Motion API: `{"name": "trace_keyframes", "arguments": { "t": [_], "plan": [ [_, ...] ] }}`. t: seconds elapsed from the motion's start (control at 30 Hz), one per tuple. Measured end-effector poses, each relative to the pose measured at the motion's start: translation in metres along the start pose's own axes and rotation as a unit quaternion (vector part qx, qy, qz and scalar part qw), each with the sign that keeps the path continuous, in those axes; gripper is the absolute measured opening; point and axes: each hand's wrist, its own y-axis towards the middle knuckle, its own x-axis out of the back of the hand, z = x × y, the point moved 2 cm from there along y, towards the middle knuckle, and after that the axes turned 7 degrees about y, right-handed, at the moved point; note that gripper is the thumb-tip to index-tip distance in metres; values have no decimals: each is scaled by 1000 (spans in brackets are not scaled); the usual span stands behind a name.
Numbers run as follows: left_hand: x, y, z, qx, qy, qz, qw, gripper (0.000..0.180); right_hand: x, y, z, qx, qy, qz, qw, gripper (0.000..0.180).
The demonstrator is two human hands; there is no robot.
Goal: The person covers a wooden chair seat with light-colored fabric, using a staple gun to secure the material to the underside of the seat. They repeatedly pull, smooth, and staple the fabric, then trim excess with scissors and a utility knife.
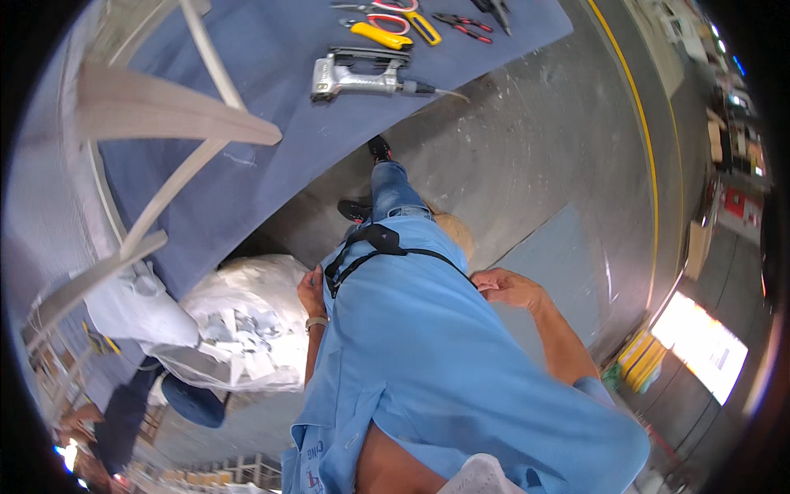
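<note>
Head view: left hand (312, 290) w/ wristwatch sits at the edge of the blue shirt (428, 354), beside the black strap (374, 247); fingers hidden, so grip can't be told. Right hand (506, 286) curled at shirt's other edge, holding nothing visible. 1 silver staple gun (362, 76) lies well apart on blue cloth (271, 99); pliers (462, 25) cut off at top.

A black strap harness (372, 247) – buckle at top, two thin straps spreading – lies flat against the blue shirt (436, 354).
</note>
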Motion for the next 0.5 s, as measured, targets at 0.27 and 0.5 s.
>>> {"name": "trace_keyframes", "arguments": {
  "t": [0.27,0.5],
  "plan": [
    [16,-10,13,165,-239,80,954,36,-7,16,-99,-92,157,-13,983,42],
    [27,23,-16,115,-109,89,983,33,-9,40,-114,-91,220,22,971,43]
  ]
}}
